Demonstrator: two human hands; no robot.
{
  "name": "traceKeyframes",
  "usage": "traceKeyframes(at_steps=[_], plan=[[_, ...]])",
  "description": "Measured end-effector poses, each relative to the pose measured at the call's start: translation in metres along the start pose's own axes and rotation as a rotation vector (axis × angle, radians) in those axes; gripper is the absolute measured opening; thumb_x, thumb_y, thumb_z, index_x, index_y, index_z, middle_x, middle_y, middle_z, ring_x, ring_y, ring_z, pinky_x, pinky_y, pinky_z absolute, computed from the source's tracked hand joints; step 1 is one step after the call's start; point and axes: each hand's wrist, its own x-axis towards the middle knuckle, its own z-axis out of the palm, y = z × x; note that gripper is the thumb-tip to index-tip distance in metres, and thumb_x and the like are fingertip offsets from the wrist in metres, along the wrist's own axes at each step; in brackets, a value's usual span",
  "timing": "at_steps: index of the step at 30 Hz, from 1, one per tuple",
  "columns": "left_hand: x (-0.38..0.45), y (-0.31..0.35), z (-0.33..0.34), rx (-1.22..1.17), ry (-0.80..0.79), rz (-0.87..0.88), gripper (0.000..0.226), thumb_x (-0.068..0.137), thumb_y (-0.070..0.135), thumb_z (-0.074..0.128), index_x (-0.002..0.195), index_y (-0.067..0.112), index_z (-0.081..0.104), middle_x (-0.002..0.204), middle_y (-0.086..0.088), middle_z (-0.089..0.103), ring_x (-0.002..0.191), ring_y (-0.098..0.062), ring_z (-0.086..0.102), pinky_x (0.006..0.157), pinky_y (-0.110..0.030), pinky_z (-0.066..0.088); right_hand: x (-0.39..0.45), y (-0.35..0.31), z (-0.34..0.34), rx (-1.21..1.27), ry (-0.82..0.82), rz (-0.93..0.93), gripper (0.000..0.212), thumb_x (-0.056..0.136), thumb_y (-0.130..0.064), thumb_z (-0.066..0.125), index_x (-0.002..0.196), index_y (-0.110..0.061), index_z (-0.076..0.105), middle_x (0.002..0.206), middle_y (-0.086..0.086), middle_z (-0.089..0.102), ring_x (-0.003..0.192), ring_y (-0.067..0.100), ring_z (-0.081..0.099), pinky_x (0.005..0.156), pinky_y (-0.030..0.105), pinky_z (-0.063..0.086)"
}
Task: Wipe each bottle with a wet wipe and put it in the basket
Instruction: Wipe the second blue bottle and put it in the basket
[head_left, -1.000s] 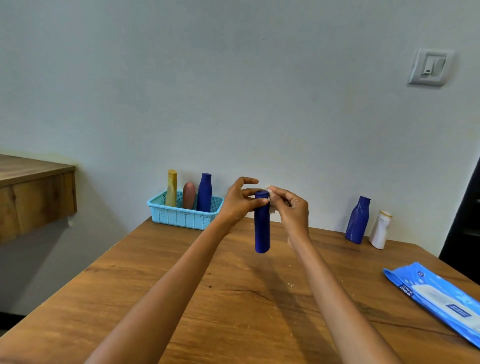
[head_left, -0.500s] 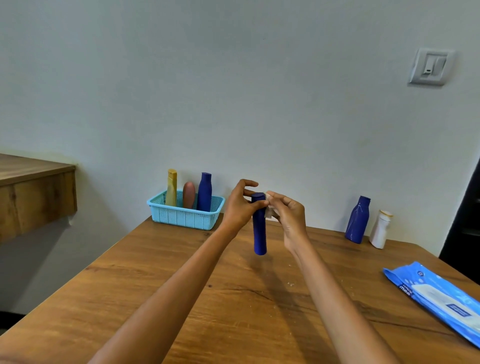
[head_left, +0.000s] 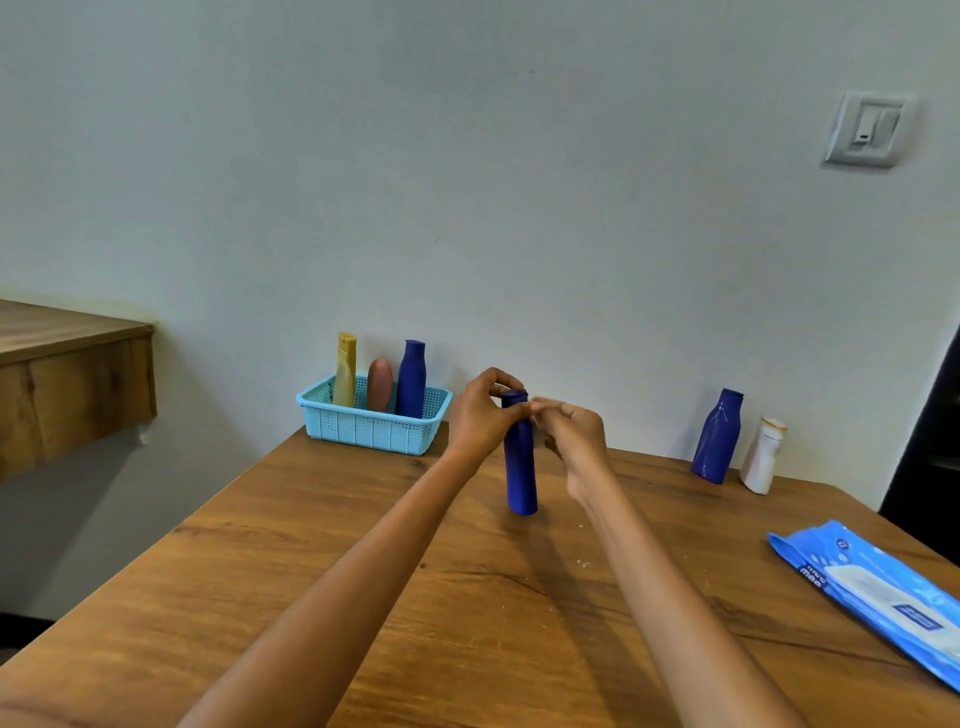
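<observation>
Left hand (head_left: 480, 415) pinches the bottle (head_left: 520, 457) by its cap, hanging upright just right of it. Right hand (head_left: 574, 439), fingers curled, presses beside the cap; any wipe is hidden. Best wipe downward, grip firm

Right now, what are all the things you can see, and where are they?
Basket: one, light blue, far left of table by the wall.
Bottles in basket: three; yellow, pinkish-brown, dark blue.
Held bottle: one, dark blue, upright, mid-table.
Bottles far right: two; dark blue, white.
Wipes pack: one, blue, right edge.
Table: one, wooden.
Wall switch: one, white.
Left hand: grips the held bottle's top.
Right hand: fingers pinched at the bottle's top; wipe barely visible.
</observation>
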Motion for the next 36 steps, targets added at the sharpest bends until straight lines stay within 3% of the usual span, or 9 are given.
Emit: traceKeyframes(at_steps=[4,8,11,14,20,24,26,30,36], plan=[[-0.002,-0.002,0.002,0.061,0.014,0.016,0.030,0.075,0.027,0.076,0.092,0.021,0.052,0.090,0.005,0.058,0.091,-0.016,0.059,0.080,-0.036,0.054,0.003,-0.001,0.002,0.089,0.002,-0.008,0.014,0.089,-0.009,0.059,0.094,-0.018,0.070,0.102,0.009,0.070,0.096,0.022,0.064,0.083,0.032,0.053],[-0.001,-0.001,0.000,0.137,-0.032,0.076,0.021,0.080,0.029,0.071,0.094,0.020,0.058,0.096,0.001,0.062,0.089,-0.014,0.058,0.075,-0.028,0.051,0.003,0.005,0.001,0.068,0.006,-0.012,0.018,0.089,-0.007,0.060,0.103,-0.014,0.068,0.106,0.008,0.069,0.098,0.022,0.065,0.078,0.027,0.053],[0.005,0.004,-0.008,0.181,-0.193,0.098,0.018,0.093,0.023,0.056,0.107,0.014,0.064,0.105,-0.003,0.065,0.095,-0.015,0.060,0.078,-0.027,0.050,0.005,0.004,-0.004,0.064,0.056,-0.017,0.017,0.090,-0.007,0.060,0.104,-0.012,0.067,0.104,0.006,0.070,0.094,0.020,0.066,0.078,0.028,0.054],[0.008,0.007,-0.013,0.214,-0.326,0.113,0.027,0.091,0.008,0.057,0.117,0.012,0.061,0.115,-0.004,0.064,0.104,-0.014,0.058,0.083,-0.022,0.048,0.004,0.001,-0.007,0.073,0.091,-0.036,0.017,0.089,-0.006,0.061,0.103,-0.010,0.068,0.101,0.004,0.070,0.089,0.017,0.065,0.077,0.027,0.055],[0.004,0.006,-0.010,0.172,-0.202,0.074,0.027,0.085,0.009,0.065,0.111,0.012,0.060,0.107,-0.003,0.063,0.092,-0.007,0.055,0.063,-0.009,0.044,-0.003,-0.005,-0.003,-0.003,0.100,-0.137,0.012,0.085,-0.016,0.067,0.097,-0.015,0.071,0.085,-0.007,0.069,0.074,0.001,0.061,0.054,0.010,0.045],[0.005,-0.002,-0.012,0.125,-0.102,-0.008,0.028,0.082,0.015,0.070,0.107,0.016,0.060,0.097,-0.002,0.062,0.093,-0.014,0.059,0.077,-0.028,0.054,-0.006,0.011,-0.002,-0.156,0.098,-0.101,0.007,0.088,-0.017,0.063,0.090,-0.014,0.069,0.073,-0.008,0.065,0.064,0.000,0.057,0.047,0.007,0.042],[0.007,-0.006,-0.016,0.119,-0.084,-0.047,0.027,0.081,0.018,0.071,0.104,0.019,0.059,0.093,-0.002,0.061,0.092,-0.017,0.060,0.082,-0.035,0.055,-0.002,0.022,-0.007,-0.216,0.082,-0.033,0.010,0.089,-0.016,0.061,0.093,-0.013,0.069,0.079,-0.004,0.067,0.071,0.005,0.060,0.054,0.014,0.045],[0.007,-0.005,-0.019,0.095,-0.108,-0.064,0.026,0.082,0.018,0.070,0.105,0.017,0.058,0.095,-0.005,0.061,0.093,-0.018,0.060,0.079,-0.030,0.054,0.005,0.038,-0.016,-0.280,0.050,0.113,0.012,0.091,-0.015,0.059,0.094,-0.011,0.069,0.093,0.006,0.069,0.090,0.021,0.064,0.071,0.029,0.051],[0.006,0.000,-0.015,0.101,-0.138,-0.025,0.025,0.083,0.015,0.068,0.105,0.017,0.059,0.107,-0.004,0.063,0.100,-0.016,0.059,0.080,-0.029,0.052,0.004,0.014,-0.008,-0.153,0.032,-0.023,0.019,0.091,-0.011,0.059,0.107,-0.011,0.067,0.103,0.003,0.069,0.096,0.017,0.064,0.063,0.017,0.045]])
